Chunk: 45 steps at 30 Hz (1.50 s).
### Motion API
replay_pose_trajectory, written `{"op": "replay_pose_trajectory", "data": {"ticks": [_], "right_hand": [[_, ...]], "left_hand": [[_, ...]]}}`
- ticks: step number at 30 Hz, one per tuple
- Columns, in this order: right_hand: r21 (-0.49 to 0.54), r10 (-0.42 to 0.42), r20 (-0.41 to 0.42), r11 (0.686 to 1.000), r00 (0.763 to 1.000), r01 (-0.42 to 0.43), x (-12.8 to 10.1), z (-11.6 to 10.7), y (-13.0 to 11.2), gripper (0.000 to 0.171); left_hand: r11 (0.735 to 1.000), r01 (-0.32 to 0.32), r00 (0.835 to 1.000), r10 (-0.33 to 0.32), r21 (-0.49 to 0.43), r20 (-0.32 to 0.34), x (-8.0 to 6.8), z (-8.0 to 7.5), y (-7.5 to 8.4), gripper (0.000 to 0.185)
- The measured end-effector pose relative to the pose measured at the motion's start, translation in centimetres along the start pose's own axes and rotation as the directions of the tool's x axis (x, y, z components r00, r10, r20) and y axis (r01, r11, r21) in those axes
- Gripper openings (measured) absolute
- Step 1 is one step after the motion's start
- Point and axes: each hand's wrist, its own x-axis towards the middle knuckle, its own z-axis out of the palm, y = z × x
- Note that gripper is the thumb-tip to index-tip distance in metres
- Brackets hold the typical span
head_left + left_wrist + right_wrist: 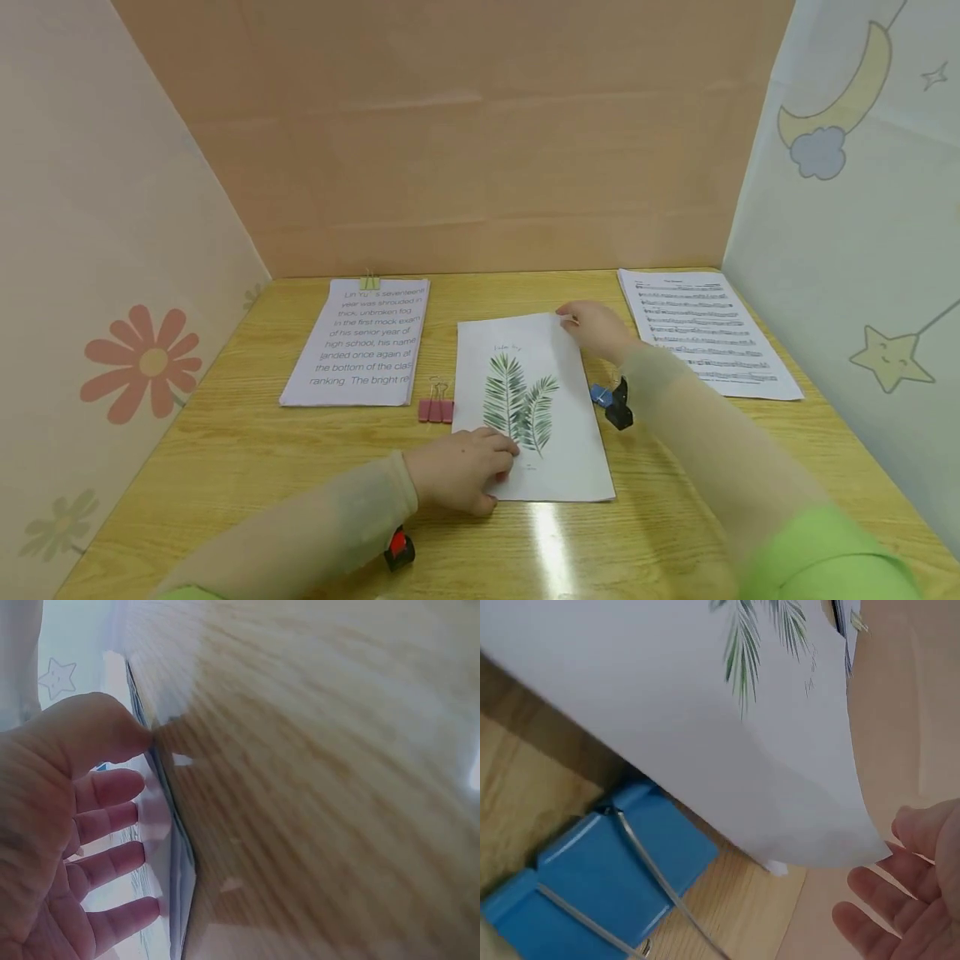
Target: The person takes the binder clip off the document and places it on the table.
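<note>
The leaf paper lies flat in the middle of the table. It could crease or slide if the right hand lifts its far corner too fast. It is white with green leaves. The left hand presses its near corner with straight fingers; the right hand's fingers are loose under the corner. A blue clip sits just right of the paper, a pink clip just left.

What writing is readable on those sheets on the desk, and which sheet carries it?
Text sheet, left: "Lin Yu's seventeen / year was shrouded in / thick, unbroken fog / In the first mock exam / of his senior year of / high school, his name / landed once again at / the bottom of the clas / ranking. The bright re"
Fern print: caption too small to read.
Sheet music: notation only, title blurred.
</note>
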Motion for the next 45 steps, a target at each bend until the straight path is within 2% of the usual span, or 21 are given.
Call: {"op": "replay_pose_trajectory", "data": {"ticks": [3, 7, 12, 16, 17, 19, 21, 23, 24, 26, 28, 31, 34, 37, 39, 42, 45], "right_hand": [[-0.116, -0.056, 0.011, 0.992, 0.998, 0.057, -1.2, 0.1, -1.1, 0.035], [-0.236, -0.166, 0.019, 0.958, 0.986, 0.166, -3.1, 0.6, -2.7, 0.034], [-0.368, -0.294, 0.006, 0.888, 0.956, 0.275, -5.4, 1.4, -4.0, 0.029], [-0.434, -0.371, 0.068, 0.825, 0.926, 0.362, -8.0, 2.5, -5.5, 0.018], [-0.444, -0.39, 0.097, 0.807, 0.916, 0.39, -8.9, 2.9, -5.9, 0.014], [-0.475, -0.422, 0.161, 0.759, 0.892, 0.445, -10.7, 3.8, -6.9, 0.015], [-0.525, -0.468, 0.219, 0.683, 0.856, 0.508, -12.5, 4.8, -7.6, 0.022], [-0.584, -0.492, 0.265, 0.603, 0.829, 0.544, -14.0, 5.7, -8.3, 0.028], [-0.609, -0.495, 0.281, 0.57, 0.822, 0.552, -14.5, 6.1, -8.5, 0.032], [-0.642, -0.486, 0.297, 0.535, 0.822, 0.548, -15.4, 6.7, -9.0, 0.037], [-0.666, -0.45, 0.31, 0.526, 0.838, 0.529, -15.8, 7.1, -9.3, 0.037], [-0.703, -0.411, 0.327, 0.496, 0.851, 0.509, -16.2, 7.7, -9.3, 0.038], [-0.728, -0.409, 0.337, 0.458, 0.848, 0.51, -16.3, 8.3, -9.1, 0.046], [-0.734, -0.423, 0.323, 0.453, 0.847, 0.506, -16.0, 8.6, -8.7, 0.049], [-0.743, -0.429, 0.321, 0.439, 0.844, 0.506, -15.7, 8.6, -8.4, 0.048], [-0.742, -0.408, 0.324, 0.45, 0.853, 0.497, -15.1, 8.3, -7.7, 0.047], [-0.73, -0.371, 0.33, 0.482, 0.868, 0.484, -14.5, 7.8, -7.0, 0.049]], "left_hand": [[1.0, 0.001, 1.0, -0.001, 0.004, 0.005, 0.0, 0.0, 0.1, 0.02], [1.0, -0.001, 1.0, 0.001, 0.007, 0.007, 0.0, 0.0, 0.1, 0.02], [1.0, -0.003, 1.0, 0.003, 0.007, 0.003, 0.0, 0.1, 0.0, 0.022], [1.0, -0.01, 1.0, 0.01, 0.02, -0.007, 0.1, 0.1, 0.1, 0.023], [1.0, -0.013, 1.0, 0.013, 0.023, -0.012, 0.1, 0.1, 0.1, 0.023], [0.999, -0.018, 1.0, 0.019, 0.031, -0.021, 0.1, 0.1, 0.1, 0.023], [0.999, -0.027, 0.999, 0.028, 0.046, -0.033, 0.1, 0.1, 0.1, 0.024], [0.998, -0.027, 0.999, 0.03, 0.053, -0.04, 0.1, 0.1, 0.1, 0.025], [0.998, -0.027, 0.999, 0.029, 0.057, -0.041, 0.1, 0.1, 0.1, 0.026], [0.998, -0.022, 0.999, 0.024, 0.053, -0.042, 0.1, 0.1, 0.1, 0.025], [0.999, -0.019, 0.999, 0.02, 0.042, -0.039, 0.1, 0.1, 0.1, 0.024], [1.0, -0.013, 0.999, 0.014, 0.019, -0.037, 0.0, 0.0, 0.1, 0.024], [1.0, -0.004, 0.999, 0.004, 0.003, -0.041, -0.1, 0.0, 0.0, 0.03], [1.0, 0.003, 0.999, -0.004, -0.006, -0.052, 0.0, 0.1, -0.1, 0.034], [1.0, 0.0, 0.998, 0.0, -0.002, -0.068, -0.1, 0.1, -0.3, 0.03], [1.0, -0.011, 0.995, 0.01, -0.005, -0.097, -0.2, 0.1, -0.6, 0.024], [0.999, -0.007, 0.993, 0.003, -0.034, -0.117, -0.6, -0.1, -1.0, 0.02]]}}
